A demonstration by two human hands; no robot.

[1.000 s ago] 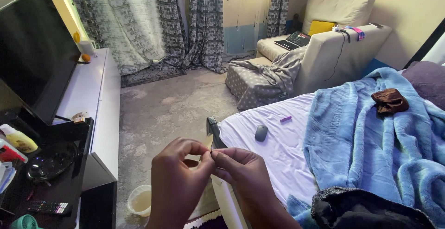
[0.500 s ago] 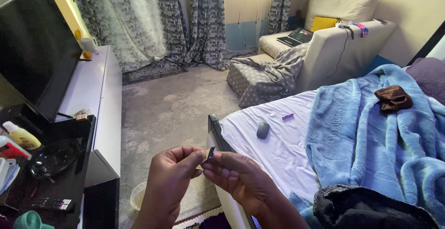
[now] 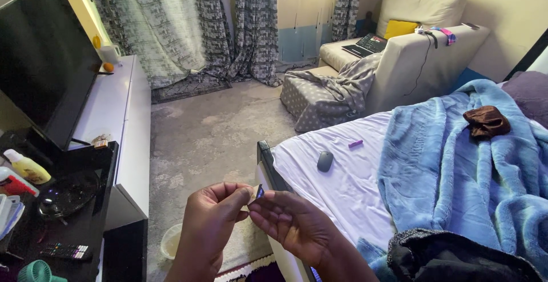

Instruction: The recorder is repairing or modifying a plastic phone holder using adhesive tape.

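Small dark piece pinched between both hands, out past the corner of the bed

We have the small dark piece (image 3: 260, 191) right between us: our left hand (image 3: 214, 219) closes thumb and forefinger on its lower end, and our right hand (image 3: 291, 225) meets it from the other side, fingertips curled in and touching it, though we cannot tell how firmly. Its long axis tilts up and a little to the right, top end poking free above both grips. Neither hand is nearer; it sits at their meeting point, over the floor beside the bed (image 3: 342, 185). A grey computer mouse (image 3: 325, 161) and a purple stick (image 3: 355, 143) lie well apart on the sheet.
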